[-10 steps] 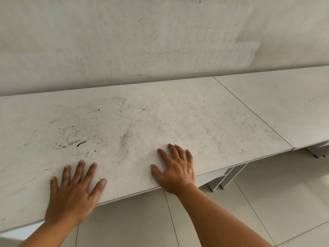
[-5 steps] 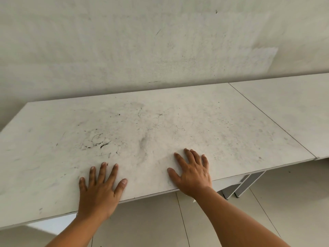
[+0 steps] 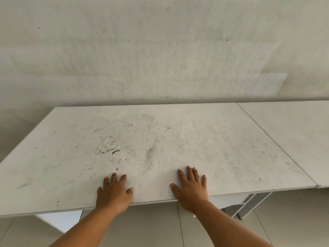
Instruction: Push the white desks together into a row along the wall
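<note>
A scuffed white rectangular desk with a flat laminate top (image 3: 160,139) stands with its far edge against the pale plastered wall (image 3: 160,50), and its right side meets a second white desk of the same make (image 3: 293,136) along a thin dark seam; whether the two tops actually touch or a hairline gap remains cannot be told from here. The left hand (image 3: 114,193) lies flat on the near edge of the scuffed top, fingers spread and extended, grasping nothing, the palm overhanging the lip. The right hand (image 3: 191,190) rests the same way just to the right of it, fingers splayed and pressed down, also gripping nothing. The board looks stiff and thin, carried on slanted grey metal legs (image 3: 249,205) standing on a light tiled floor (image 3: 160,229), so the desk probably weighs a moderate amount and should slide rather than need lifting. The smooth top gives open palms little purchase for a sideways push, since they hold by friction alone and may slip on the dusty surface. A surer hold would likely be the front edge, thumbs under the lip, or the free left end of the top, where a push runs straight toward the neighbour. Pressing only at the front could pivot the desk, and the legs may catch on the tile joints.
</note>
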`<state>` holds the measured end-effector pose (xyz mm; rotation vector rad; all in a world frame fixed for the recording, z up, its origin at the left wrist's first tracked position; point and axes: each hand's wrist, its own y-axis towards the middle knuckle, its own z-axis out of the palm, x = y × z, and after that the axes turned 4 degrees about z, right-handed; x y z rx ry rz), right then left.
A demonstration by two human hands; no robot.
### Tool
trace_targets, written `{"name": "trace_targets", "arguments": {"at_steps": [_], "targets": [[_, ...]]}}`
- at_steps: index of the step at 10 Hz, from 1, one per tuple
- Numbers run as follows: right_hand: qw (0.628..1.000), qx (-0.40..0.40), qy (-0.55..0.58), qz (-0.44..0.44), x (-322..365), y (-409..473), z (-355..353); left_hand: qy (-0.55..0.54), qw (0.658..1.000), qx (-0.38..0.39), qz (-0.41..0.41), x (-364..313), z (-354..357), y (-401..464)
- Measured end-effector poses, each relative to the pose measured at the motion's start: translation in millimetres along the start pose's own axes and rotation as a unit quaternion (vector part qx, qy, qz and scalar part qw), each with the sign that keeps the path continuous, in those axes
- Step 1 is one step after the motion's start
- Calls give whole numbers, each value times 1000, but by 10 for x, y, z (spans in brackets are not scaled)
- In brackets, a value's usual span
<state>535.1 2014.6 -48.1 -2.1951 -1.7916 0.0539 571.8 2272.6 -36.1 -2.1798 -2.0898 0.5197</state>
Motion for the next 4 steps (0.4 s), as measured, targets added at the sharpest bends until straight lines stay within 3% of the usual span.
{"name": "trace_targets", "arguments": {"at_steps": [2, 4], "targets": [[996, 72, 56, -9, -31, -232, -239, -40, 999, -4, 27, -203, -304, -272], [989, 32, 144, 2, -117, -432, -653, -81, 996, -5, 37, -310, -674, -537]]}}
